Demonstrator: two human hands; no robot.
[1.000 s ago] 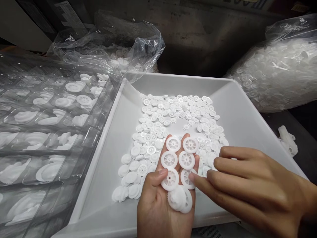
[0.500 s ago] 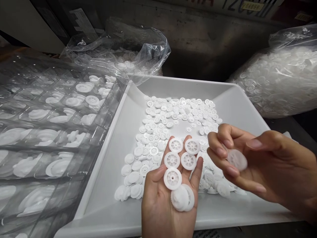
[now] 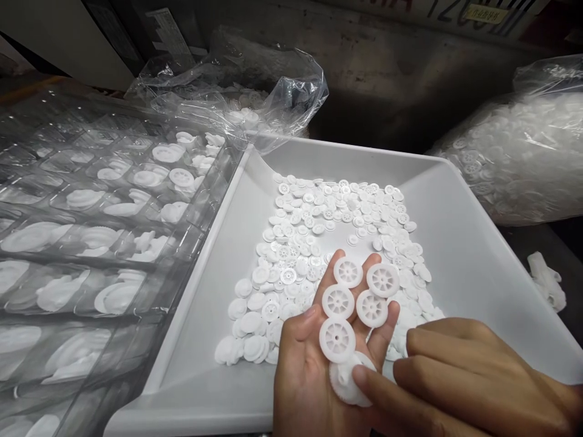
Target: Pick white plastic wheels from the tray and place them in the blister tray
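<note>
Head view: left hand (image 3: 305, 376) open, palm up, carrying five spoked white plastic gears (image 3: 337, 301) and a toothed gear (image 3: 350, 379) at the palm's base. Right hand (image 3: 460, 370) empty, fingers loosely curled, index fingertip (image 3: 364, 379) against that toothed gear, both over a white plastic tray (image 3: 455, 243).

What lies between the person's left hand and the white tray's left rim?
In the head view, loose white plastic gears lie next to the left hand, then a bare strip of the white tray runs to the rim.
</note>
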